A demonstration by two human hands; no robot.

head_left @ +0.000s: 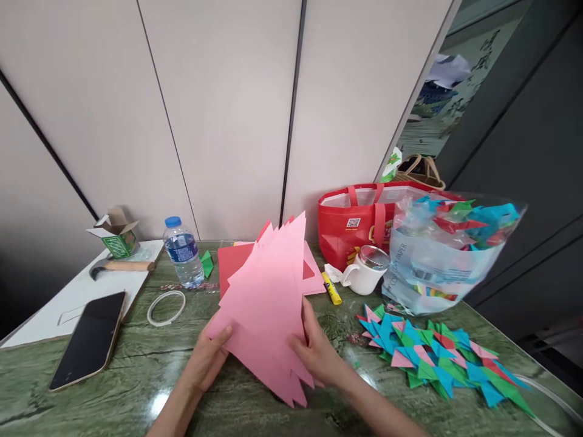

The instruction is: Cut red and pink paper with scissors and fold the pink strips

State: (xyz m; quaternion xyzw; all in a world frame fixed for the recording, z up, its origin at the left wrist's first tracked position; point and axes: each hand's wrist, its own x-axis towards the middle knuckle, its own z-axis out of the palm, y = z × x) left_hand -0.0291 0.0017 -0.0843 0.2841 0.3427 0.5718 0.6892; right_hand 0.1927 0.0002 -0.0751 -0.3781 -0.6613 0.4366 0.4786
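Centre frame: your left hand (207, 359) and right hand (319, 355) each clamp a lower edge of the fanned pink paper stack (268, 291), held above the green table (150, 364). Judged light, floppy, slippery between sheets — pinch firmly at both edges.

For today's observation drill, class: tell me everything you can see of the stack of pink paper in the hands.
The stack of pink paper is several thin, matte sheets, fanned so their corners form jagged points at top and bottom. It stands tilted over the green table. The left hand grips its lower left edge, the right hand its lower right. Red sheets lie behind it.
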